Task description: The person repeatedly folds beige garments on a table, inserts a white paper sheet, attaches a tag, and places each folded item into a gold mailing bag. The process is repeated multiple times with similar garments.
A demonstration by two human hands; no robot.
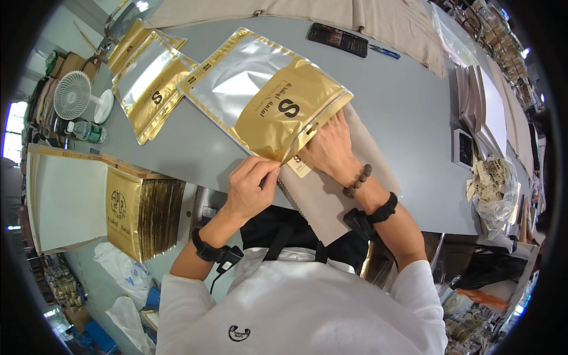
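A gold and silver plastic pouch [275, 93] with black printing lies aslant on the grey table [399, 97]. My left hand [253, 186] pinches the near corner of its mouth between thumb and fingers. At the pouch's right side, the fingers of my right hand [330, 144] reach into or under the opening, their tips hidden by the gold edge; what they hold cannot be seen. Beneath that hand, a folded beige cloth [321, 208] with a zigzag-cut edge hangs over the table's near edge. A small cream tag [300, 166] rests on the cloth between my hands.
Further gold pouches [155, 93] lie at the upper left, near a white fan [73, 95] and a plastic bottle [86, 132]. A box of upright pouches [124, 215] stands lower left. A phone [338, 40], blue-handled snips [385, 52], white cards [488, 111] and bagged tags [490, 177] lie beyond.
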